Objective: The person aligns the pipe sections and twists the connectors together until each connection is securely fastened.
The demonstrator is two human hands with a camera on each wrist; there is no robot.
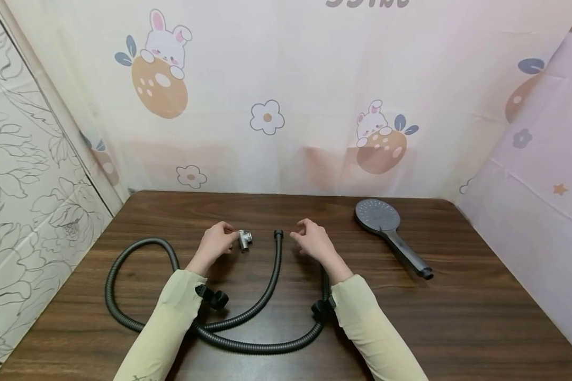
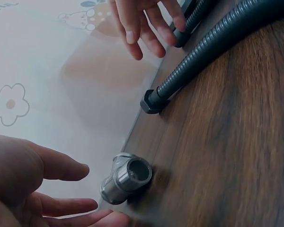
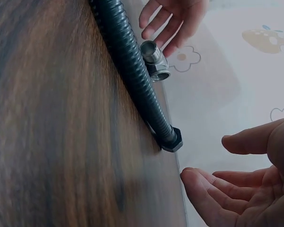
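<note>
- Looked like the pick-up step to me: had the left hand (image 1: 214, 244) right at the tee (image 1: 244, 243) and the right hand (image 1: 314, 244) just beside the nut (image 1: 278, 233) on the hose (image 1: 259, 349), without a grip on either part.
- Had the left thumb and fingers apart, pinching nothing; couldn't tell about actual contact with the tee.
- Had the right thumb and fingers loosely spread too, also pinching nothing.
- Found the tee seemingly resting on the table (image 1: 457, 301), at 9 o'clock from the nut.
- Probably called next for curling left fingers round the tee and right fingers round the nut, then facing one toward the other.
- Counted one tee, two hands and one shower head (image 1: 389, 232), at 3 o'clock from the nut.
- Counted one hose, as far as visible, looped out at 8 o'clock, partly hidden behind the left sleeve (image 1: 164, 328).
- Got one nut for sure, plus probably another hose end (image 2: 180, 39) near the right fingertips.
</note>
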